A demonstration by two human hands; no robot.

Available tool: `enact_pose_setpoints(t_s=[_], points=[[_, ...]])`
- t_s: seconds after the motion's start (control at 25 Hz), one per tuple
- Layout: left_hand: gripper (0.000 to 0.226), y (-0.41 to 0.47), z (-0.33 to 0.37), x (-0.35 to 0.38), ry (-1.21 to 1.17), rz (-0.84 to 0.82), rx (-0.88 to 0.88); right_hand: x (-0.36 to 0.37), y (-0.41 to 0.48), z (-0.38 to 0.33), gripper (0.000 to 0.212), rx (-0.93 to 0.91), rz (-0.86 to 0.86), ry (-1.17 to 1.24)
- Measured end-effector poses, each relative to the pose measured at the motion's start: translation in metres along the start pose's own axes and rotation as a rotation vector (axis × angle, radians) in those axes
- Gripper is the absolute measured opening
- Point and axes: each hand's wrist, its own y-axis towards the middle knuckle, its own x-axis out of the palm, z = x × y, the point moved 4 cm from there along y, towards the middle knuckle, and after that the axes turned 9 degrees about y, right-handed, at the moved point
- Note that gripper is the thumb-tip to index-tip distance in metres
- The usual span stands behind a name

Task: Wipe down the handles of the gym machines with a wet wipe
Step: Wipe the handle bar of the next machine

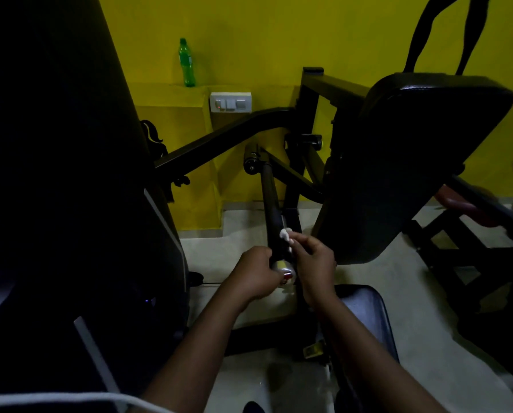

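The left hand [256, 271] has its grip curled round the black handle [271, 204] just above the chrome end cap [283, 268]. The right hand [315, 263] pinches the white wet wipe [285, 234] against the handle, just beyond the left hand. Wrap the wipe fully round the bar and draw it along the whole length — turning the wrist to reach the underside — with the left grip steadying the arm.

yellow wall [279, 40] at rear; light low. pale floor [210, 251] meets the wall base. yellow ledge [154, 89] projects from the wall and carries a green bottle [186, 62], upright, near its right end. white switch plate [231, 101] just beside that end. black pad [413, 162], tilted, at right.
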Motion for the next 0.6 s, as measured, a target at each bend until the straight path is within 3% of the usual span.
enact_pose_setpoints(t_s=[0.12, 0.28, 0.6], points=[[0.03, 0.009, -0.004, -0.002, -0.179, 0.016, -0.094, -0.002, 0.006, -0.012, 0.019, -0.249, -0.039, -0.312], [0.03, 0.018, 0.004, 0.002, -0.136, 0.12, -0.257, 0.028, 0.047, -0.033, 0.023, -0.436, -0.093, -0.631], [0.032, 0.015, 0.006, 0.032, -0.434, 0.121, -0.319, 0.01, 0.016, -0.045, 0.014, -0.653, -0.285, -0.635]])
